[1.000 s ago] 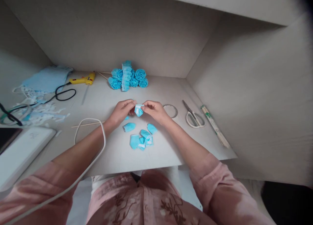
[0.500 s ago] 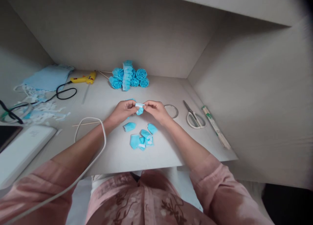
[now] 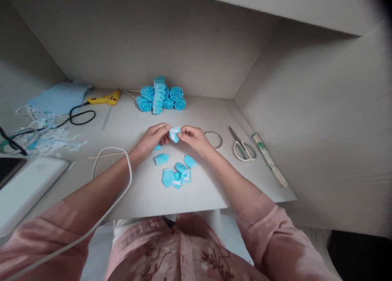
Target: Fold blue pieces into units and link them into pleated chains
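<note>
the left hand (image 3: 152, 139) and the right hand (image 3: 192, 138) are meeting over the middle of the pale grey work table (image 3: 211, 183), and both are pinching one small folded piece of bright blue paper with a white strip along its top (image 3: 174, 134). each hand is closing thumb and forefinger on an opposite edge, so the piece is hanging between the fingertips just above the table rather than lying on it; holding it from two sides like this is keeping the fold tight and turned up toward the face.

just below the hands, a loose cluster of similar blue folded paper pieces (image 3: 176, 171) is lying flat on the table, close enough to be picked up without stretching. at the back, against the wall, a bunch of finished blue paper roses (image 3: 161, 96) is sitting out of the way of the working area. a yellow hot-glue gun with a black cord (image 3: 104, 98) is lying to the left of the roses. to the right of the right hand, a thin clear ring of tape (image 3: 213, 139) is lying near white-handled scissors (image 3: 241, 145), and a bundle of wooden skewers in a wrapper (image 3: 269, 159) is lying beyond them. a single wooden skewer (image 3: 105, 155) and a white cable (image 3: 107, 191) are lying by the left forearm.
</note>
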A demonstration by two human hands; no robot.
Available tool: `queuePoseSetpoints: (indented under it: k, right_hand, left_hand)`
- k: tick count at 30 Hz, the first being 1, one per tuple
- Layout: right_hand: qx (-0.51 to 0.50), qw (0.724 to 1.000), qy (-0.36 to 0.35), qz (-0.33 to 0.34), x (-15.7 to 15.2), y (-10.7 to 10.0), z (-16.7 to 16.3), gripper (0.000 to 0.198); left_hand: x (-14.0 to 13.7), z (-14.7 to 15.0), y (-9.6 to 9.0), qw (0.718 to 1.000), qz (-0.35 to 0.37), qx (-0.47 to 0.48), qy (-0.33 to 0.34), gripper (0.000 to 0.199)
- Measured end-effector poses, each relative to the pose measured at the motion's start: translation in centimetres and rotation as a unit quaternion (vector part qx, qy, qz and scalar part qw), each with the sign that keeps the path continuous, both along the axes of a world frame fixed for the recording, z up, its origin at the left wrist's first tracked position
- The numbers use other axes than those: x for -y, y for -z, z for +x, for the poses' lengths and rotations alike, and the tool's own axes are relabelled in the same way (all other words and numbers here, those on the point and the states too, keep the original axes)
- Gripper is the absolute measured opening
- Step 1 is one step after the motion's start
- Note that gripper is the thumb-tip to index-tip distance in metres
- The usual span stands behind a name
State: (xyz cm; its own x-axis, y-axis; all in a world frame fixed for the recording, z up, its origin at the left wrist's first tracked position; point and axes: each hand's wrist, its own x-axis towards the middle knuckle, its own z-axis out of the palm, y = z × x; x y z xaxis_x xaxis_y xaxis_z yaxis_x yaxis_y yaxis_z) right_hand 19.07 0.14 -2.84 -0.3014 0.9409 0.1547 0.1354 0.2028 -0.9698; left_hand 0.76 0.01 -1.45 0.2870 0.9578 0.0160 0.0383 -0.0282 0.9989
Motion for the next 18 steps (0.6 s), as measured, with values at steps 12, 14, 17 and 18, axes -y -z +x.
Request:
queuePoseSetpoints:
  k: [12,14,17,18]
  right_hand:
    - [-0.007,1.000,-0.003,-0.007,0.06,-0.06,-0.03,0.032]
    - [-0.013,1.000,-0.017,-0.014,0.13,-0.20,-0.03,0.032]
    - [-0.016,0.999,-0.023,-0.016,0.20,-0.27,-0.06,0.035]
    - [-0.015,1.000,-0.023,-0.013,0.20,-0.24,-0.08,0.036]
  left_hand:
    - [0.00,0.28,0.07,1.000,0.011,0.003,-0.029,0.025]
    - [0.00,0.24,0.08,0.999,0.013,0.002,-0.033,0.026]
    - [0.07,0.19,0.03,0.999,0.015,0.001,-0.030,0.026]
    - [0.11,0.19,0.02,0.999,0.016,0.002,-0.028,0.025]
